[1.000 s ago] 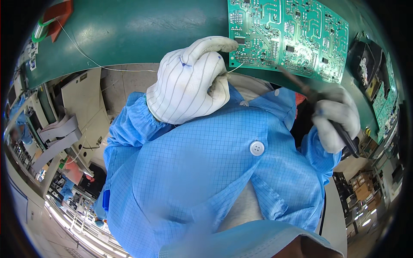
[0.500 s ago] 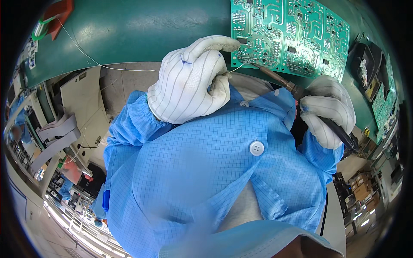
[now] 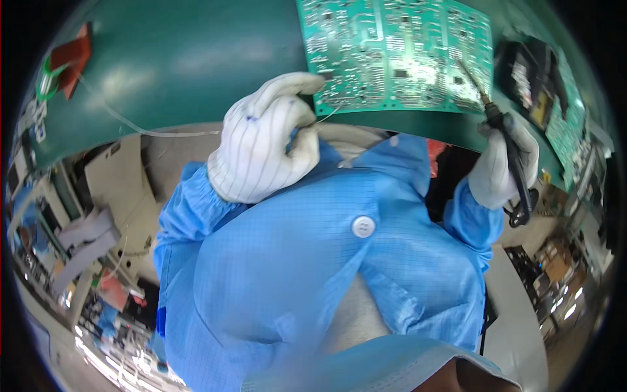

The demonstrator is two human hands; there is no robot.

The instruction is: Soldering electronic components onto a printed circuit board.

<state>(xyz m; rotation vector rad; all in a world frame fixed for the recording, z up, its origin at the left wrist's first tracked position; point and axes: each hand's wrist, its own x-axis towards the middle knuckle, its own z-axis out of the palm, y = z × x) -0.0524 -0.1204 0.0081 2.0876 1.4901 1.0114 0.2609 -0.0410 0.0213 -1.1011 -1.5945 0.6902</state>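
Note:
My left hand (image 3: 264, 140), in a white striped glove, is closed on a thin solder wire (image 3: 331, 113). The short free end of the wire points at the lower left corner of a green circuit board (image 3: 418, 103), and my thumb reaches to the board's left edge. My gloved right hand (image 3: 503, 163) grips a soldering iron (image 3: 494, 119) by its dark handle. Its slim tip angles up over the right part of the board; whether it touches cannot be made out in the blur.
The board lies on a green mat (image 3: 196, 72). A red stand with a green and white solder spool (image 3: 49, 80) is at the far left, its wire trailing to my left hand. On the right are a black holder (image 3: 532, 78) and another green board (image 3: 567, 144).
The soldering iron has swung from the board's lower left edge up to its right part, now pointing more steeply. The view has shifted; my left hand keeps its grip on the solder wire.

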